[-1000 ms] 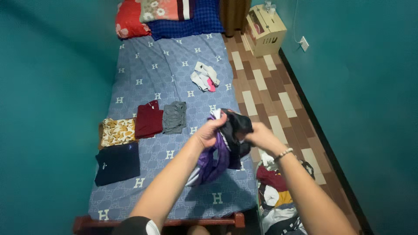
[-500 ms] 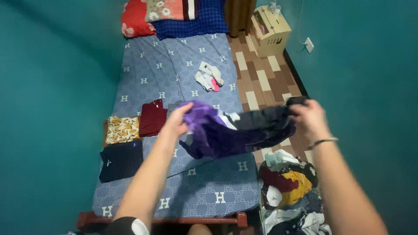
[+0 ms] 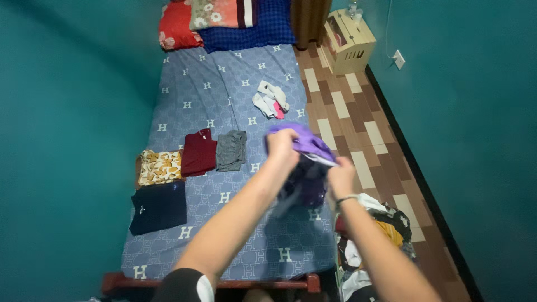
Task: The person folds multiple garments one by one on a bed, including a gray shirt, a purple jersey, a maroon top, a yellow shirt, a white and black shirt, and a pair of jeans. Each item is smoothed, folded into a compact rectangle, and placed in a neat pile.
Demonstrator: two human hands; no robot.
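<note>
Left hand: we have our left hand (image 3: 281,146) closed on the top edge of a purple garment (image 3: 305,168), lifted above the bed (image 3: 224,106).
Right hand: our right hand (image 3: 340,178), with a bracelet at the wrist, grips the same garment lower down on its right side; the two hands are near each other, both clamped on cloth.
Garment: it hangs bunched between the hands, purple with a pale edge and darker folds below (blurred, so we cannot tell its kind).
Left of the left hand: a grey folded piece (image 3: 231,150), a maroon folded top (image 3: 199,152), a yellow-patterned folded piece (image 3: 158,166) and a dark navy folded top (image 3: 159,206) lie in rows on the sheet.
Beyond the hands: a loose pile of white and pink socks (image 3: 270,99), then pillows (image 3: 212,17) at the head of the bed.
Below the right hand: a heap of mixed clothes (image 3: 375,235) on the floor beside the bed.
Doing it well: in our judgement we should find two matching corners, pull the cloth taut and flat, and keep it over the mattress so nothing trails.
</note>
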